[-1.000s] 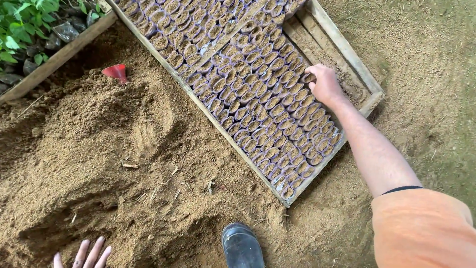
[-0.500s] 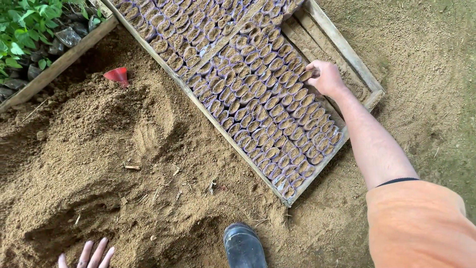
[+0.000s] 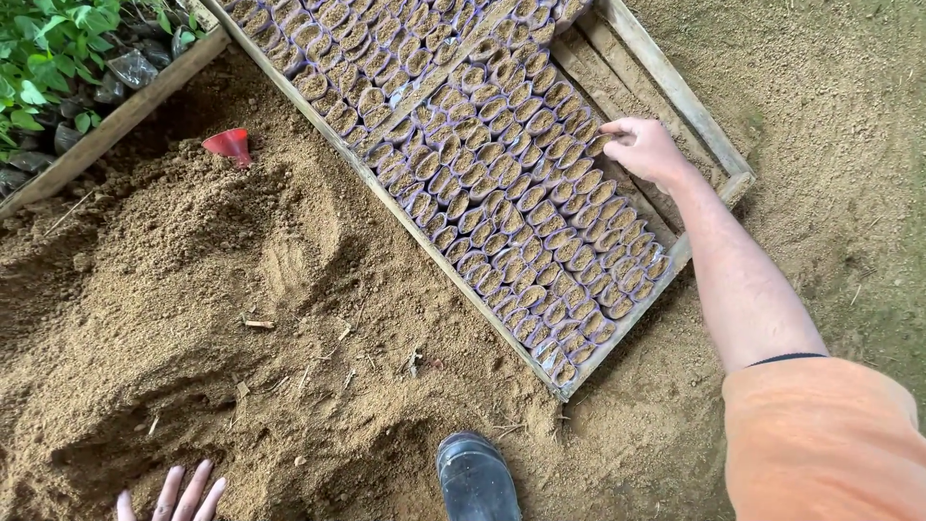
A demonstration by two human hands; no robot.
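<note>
A long wooden frame (image 3: pixel 675 92) is laid slantwise on sandy ground, and it is packed with rows of small soil-filled nursery bags (image 3: pixel 502 174) standing upright and touching one another. The right hand (image 3: pixel 648 150) is stretched out to the frame's right side, where the filled rows end and a bare strip of slats is left along the right-hand rail. Its fingers are curled loosely and its fingertips (image 3: pixel 610 128) are set against the outermost bags of that row; whether a bag is actually pinched cannot be told, since the thumb side is hidden. The arm is bare up to an orange sleeve (image 3: pixel 820 444) at the lower right.

The left hand (image 3: pixel 174 494) is seen only as spread fingers at the bottom edge, laid flat and open on a heap of loose sandy soil (image 3: pixel 193 289) to the left of the frame, with nothing held. A dark rubber boot (image 3: pixel 476 478) is planted on the soil near the frame's near corner. A red funnel (image 3: pixel 230 145) is lying on the heap close to the frame's left rail. Beyond a wooden plank (image 3: pixel 116 121) at the upper left, green seedlings (image 3: pixel 48 48) in dark bags are seen.
</note>
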